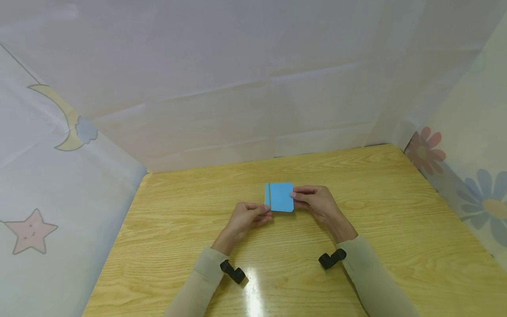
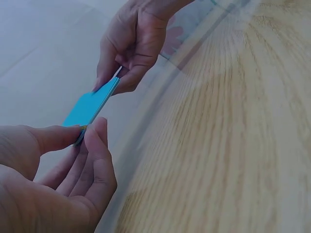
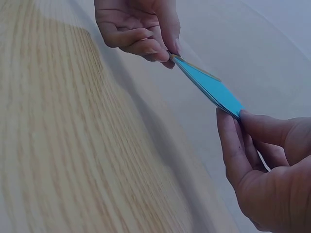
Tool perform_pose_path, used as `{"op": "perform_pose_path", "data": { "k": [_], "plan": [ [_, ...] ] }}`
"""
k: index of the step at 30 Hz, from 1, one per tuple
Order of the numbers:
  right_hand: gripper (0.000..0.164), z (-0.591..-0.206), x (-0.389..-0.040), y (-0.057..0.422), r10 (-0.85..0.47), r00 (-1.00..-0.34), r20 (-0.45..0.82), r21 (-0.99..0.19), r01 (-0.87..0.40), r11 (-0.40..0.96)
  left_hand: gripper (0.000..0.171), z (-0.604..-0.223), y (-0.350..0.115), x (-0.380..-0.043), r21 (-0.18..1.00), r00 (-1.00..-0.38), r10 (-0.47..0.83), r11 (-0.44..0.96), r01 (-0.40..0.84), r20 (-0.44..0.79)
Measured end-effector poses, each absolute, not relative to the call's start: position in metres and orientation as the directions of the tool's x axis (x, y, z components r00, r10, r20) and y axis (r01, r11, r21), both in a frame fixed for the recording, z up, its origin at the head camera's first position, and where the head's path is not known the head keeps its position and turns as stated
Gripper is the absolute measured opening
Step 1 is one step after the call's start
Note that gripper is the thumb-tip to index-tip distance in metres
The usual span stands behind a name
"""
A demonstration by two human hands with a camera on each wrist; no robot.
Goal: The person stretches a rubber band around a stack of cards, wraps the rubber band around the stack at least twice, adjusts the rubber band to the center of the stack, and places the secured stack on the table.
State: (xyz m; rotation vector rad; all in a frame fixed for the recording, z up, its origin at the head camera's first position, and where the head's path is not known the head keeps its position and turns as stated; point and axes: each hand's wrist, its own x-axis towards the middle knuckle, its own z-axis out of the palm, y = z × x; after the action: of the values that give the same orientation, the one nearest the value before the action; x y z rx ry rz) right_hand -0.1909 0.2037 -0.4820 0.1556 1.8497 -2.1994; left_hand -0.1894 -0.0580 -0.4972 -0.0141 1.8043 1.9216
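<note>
Both hands hold a thin stack of blue square cards [image 1: 282, 197] with rounded corners, above the wooden table. A yellowish-brown rubber band [image 1: 270, 193] runs across the stack near its left edge. My left hand [image 1: 246, 219] pinches the lower left corner, its thumb at the band, as the left wrist view shows. On the opposite side, my right hand [image 1: 320, 203] pinches the right edge between thumb and fingers. Several layers of the blue stack [image 3: 209, 87] show along its edge in the right wrist view. The underside of the stack is hidden in the head view.
The wood-grain table [image 1: 178, 193] extends around both hands. A pale sheet wall [image 1: 198, 110] rises behind it, with printed sheets at the left and right sides. Each sleeved forearm carries a small black wrist device, such as the left one [image 1: 233, 271].
</note>
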Motion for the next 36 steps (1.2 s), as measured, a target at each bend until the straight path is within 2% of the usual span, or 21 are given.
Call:
{"op": "perform_pose_path", "data": {
  "k": [13, 24, 30, 36],
  "plan": [
    [0.042, -0.486, -0.192, 0.200, -0.110, -0.967, -0.230, -0.959, 0.244, -0.144, 0.026, -0.507, -0.052, -0.188, 0.900, -0.866, 0.317, -0.072, -0.429, -0.387],
    [0.037, -0.482, -0.191, 0.190, -0.017, -0.969, -0.247, -0.966, 0.247, -0.073, 0.026, -0.509, -0.032, -0.173, 0.884, -0.913, 0.186, -0.243, -0.400, -0.362],
    [0.037, -0.479, -0.193, 0.186, 0.030, -0.967, -0.252, -0.967, 0.250, -0.049, 0.024, -0.504, -0.022, -0.170, 0.878, -0.922, 0.188, -0.290, -0.381, -0.338],
    [0.039, -0.480, -0.193, 0.183, 0.052, -0.970, -0.238, -0.969, 0.234, -0.081, 0.025, -0.506, -0.013, -0.170, 0.857, -0.922, 0.171, -0.340, -0.386, -0.347]
  ]
}}
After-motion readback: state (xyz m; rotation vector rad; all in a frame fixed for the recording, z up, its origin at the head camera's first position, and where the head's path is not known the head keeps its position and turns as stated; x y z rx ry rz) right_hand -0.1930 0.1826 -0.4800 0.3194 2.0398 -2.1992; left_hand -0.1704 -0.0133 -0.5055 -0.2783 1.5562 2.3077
